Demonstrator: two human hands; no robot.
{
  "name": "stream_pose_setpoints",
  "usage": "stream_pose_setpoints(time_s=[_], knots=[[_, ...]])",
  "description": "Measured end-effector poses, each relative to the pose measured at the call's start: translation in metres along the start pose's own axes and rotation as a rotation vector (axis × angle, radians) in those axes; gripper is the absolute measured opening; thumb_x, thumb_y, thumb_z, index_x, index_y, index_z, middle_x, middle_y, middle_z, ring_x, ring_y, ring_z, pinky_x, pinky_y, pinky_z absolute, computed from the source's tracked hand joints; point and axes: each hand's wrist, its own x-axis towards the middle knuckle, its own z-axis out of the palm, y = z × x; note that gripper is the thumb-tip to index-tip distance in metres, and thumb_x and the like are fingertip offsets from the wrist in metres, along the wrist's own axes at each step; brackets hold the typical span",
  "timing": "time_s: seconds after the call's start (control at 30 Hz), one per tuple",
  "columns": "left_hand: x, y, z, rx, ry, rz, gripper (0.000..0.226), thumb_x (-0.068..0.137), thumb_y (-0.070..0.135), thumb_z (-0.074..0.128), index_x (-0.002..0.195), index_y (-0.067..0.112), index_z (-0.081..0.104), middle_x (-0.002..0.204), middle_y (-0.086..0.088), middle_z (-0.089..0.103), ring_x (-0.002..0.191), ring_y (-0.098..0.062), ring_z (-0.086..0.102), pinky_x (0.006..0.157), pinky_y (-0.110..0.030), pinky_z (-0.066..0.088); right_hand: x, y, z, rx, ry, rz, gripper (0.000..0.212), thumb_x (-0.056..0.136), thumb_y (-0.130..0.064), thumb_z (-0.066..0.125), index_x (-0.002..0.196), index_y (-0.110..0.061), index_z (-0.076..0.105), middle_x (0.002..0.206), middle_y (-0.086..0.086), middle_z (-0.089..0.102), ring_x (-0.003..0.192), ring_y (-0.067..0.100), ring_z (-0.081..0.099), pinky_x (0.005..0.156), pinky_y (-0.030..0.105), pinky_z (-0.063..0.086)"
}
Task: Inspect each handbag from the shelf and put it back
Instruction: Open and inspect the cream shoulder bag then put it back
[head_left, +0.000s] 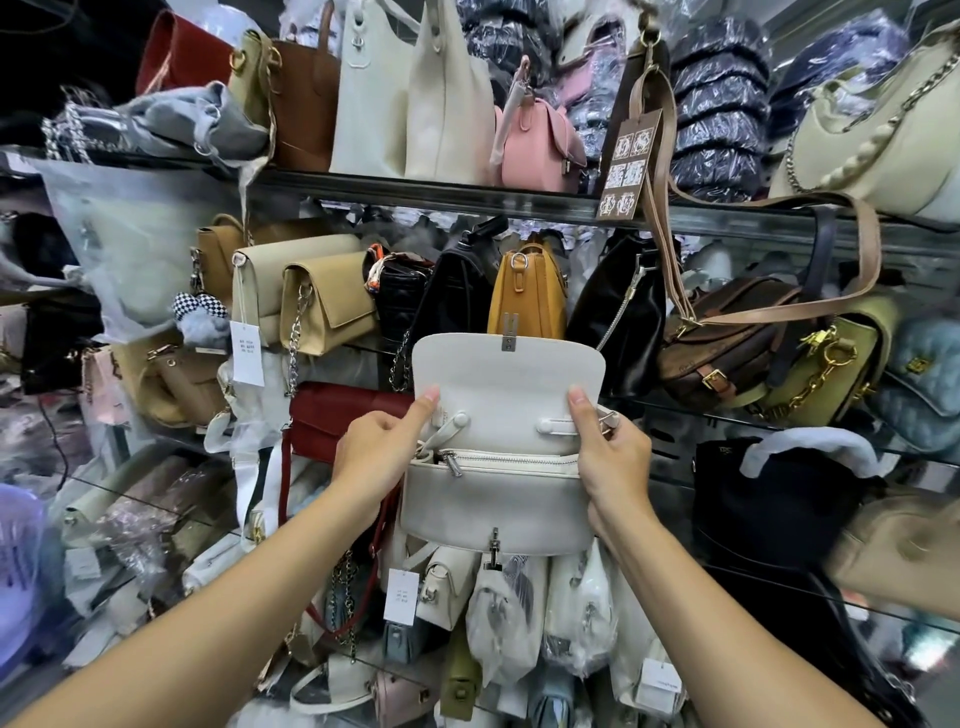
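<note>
- Handbag (498, 499), cream-white, hangs between our two hands in front of the crowded shelves, resting on none of them.
- Our left hand (379, 447) grips its left edge, with the fingers curled behind and the thumb stretched up onto the inner face of the lifted flap (506, 374).
- Our right hand (613, 457) grips the right edge the same way. Its thumb presses on the flap's lower corner and its fingers wrap round the side by the strap fitting.
- The flap stands upright above both thumbs, with a metal clasp (508, 338) at its top edge.
- A turn lock (493, 543) sits low on the front, below and between our wrists.
- Just under the thumbs a zip (509, 460) runs from hand to hand, with its puller nearer the left hand. We cannot quite tell whether it is fully closed.
- A dark red bag (343, 421) lies just beyond the left hand's knuckles.
- A mustard bag (524, 301) stands above the flap.
- A brown bag (722, 338) sits up and outward from the right hand.
</note>
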Motion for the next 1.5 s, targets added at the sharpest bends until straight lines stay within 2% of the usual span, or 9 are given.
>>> stream_pose_setpoints(time_s=[0.1,0.3,0.53,0.67,0.87,1.07,1.17,1.27,1.5], knots=[[-0.005,-0.001,-0.003,0.185,0.049,0.142,0.052,0.085,0.063,0.064,0.067,0.015,0.054,0.069,0.003,0.060,0.077,-0.020,0.057,0.061,-0.034,0.036,0.004,0.003,-0.001,-0.029,0.031,-0.017,0.057,0.088,-0.046,0.077,0.088,0.010,0.066,0.077,0.005,0.064,0.072,0.014,0.056,0.064,0.029,0.044],[-0.005,-0.004,0.006,0.433,-0.177,0.270,0.044,0.075,0.062,0.079,0.072,0.019,0.070,0.070,0.007,0.070,0.075,-0.011,0.065,0.070,-0.034,0.055,0.000,0.009,-0.003,-0.128,0.026,-0.051,0.060,0.087,-0.050,0.076,0.076,0.006,0.058,0.068,0.002,0.056,0.065,0.016,0.050,0.066,0.034,0.041],[0.003,-0.007,0.007,0.604,-0.265,0.137,0.046,0.065,0.055,0.088,0.070,0.011,0.079,0.052,0.004,0.055,0.064,-0.018,0.058,0.057,-0.028,0.043,-0.009,0.011,-0.003,-0.260,0.008,-0.196,0.055,0.088,-0.047,0.077,0.060,-0.015,0.042,0.056,-0.005,0.046,0.055,0.014,0.042,0.059,0.035,0.035],[0.009,-0.013,0.006,0.532,-0.311,0.055,0.035,0.069,0.041,0.091,0.075,0.009,0.080,0.064,0.001,0.060,0.071,-0.017,0.057,0.063,-0.027,0.041,-0.012,0.012,-0.005,-0.276,0.016,-0.208,0.055,0.087,-0.047,0.076,0.060,-0.016,0.040,0.056,-0.006,0.045,0.054,0.014,0.041,0.058,0.036,0.034],[0.003,-0.014,0.006,0.565,-0.370,0.163,0.029,0.084,0.030,0.080,0.062,0.013,0.070,0.060,0.004,0.059,0.068,-0.015,0.058,0.073,-0.028,0.049,-0.005,0.021,-0.009,-0.246,0.036,-0.131,0.051,0.087,-0.051,0.076,0.060,-0.018,0.047,0.056,-0.009,0.048,0.054,0.010,0.044,0.061,0.033,0.036],[-0.004,-0.012,0.010,0.784,-0.431,0.263,0.033,0.089,0.023,0.066,0.058,0.019,0.054,0.081,-0.009,0.064,0.093,-0.036,0.065,0.070,-0.032,0.045,-0.008,0.027,-0.008,-0.288,0.017,-0.140,0.054,0.086,-0.054,0.074,0.063,-0.012,0.052,0.057,-0.006,0.052,0.058,0.016,0.049,0.063,0.036,0.040],[-0.005,-0.007,0.007,0.815,-0.494,0.250,0.038,0.090,0.020,0.064,0.054,0.014,0.051,0.066,-0.013,0.056,0.089,-0.039,0.064,0.065,-0.030,0.040,-0.011,0.024,-0.008,-0.318,-0.006,-0.165,0.056,0.087,-0.053,0.074,0.064,-0.007,0.052,0.056,-0.006,0.050,0.056,0.016,0.047,0.059,0.035,0.037],[-0.004,-0.001,0.004,0.768,-0.585,0.220,0.028,0.088,0.018,0.064,0.064,0.002,0.068,0.071,-0.019,0.068,0.073,-0.034,0.065,0.061,-0.032,0.045,-0.011,0.020,-0.008,-0.344,-0.034,-0.175,0.060,0.087,-0.054,0.074,0.069,0.001,0.056,0.058,-0.004,0.052,0.057,0.015,0.048,0.060,0.035,0.037],[-0.014,0.018,0.010,0.530,-0.694,0.087,0.023,0.091,0.017,0.071,0.085,-0.004,0.078,0.063,-0.002,0.069,0.044,-0.017,0.042,0.041,-0.022,0.036,-0.014,0.020,-0.001,-0.327,-0.122,-0.108,0.049,0.087,-0.052,0.075,0.061,-0.012,0.061,0.053,-0.011,0.055,0.059,0.011,0.053,0.064,0.035,0.042]])
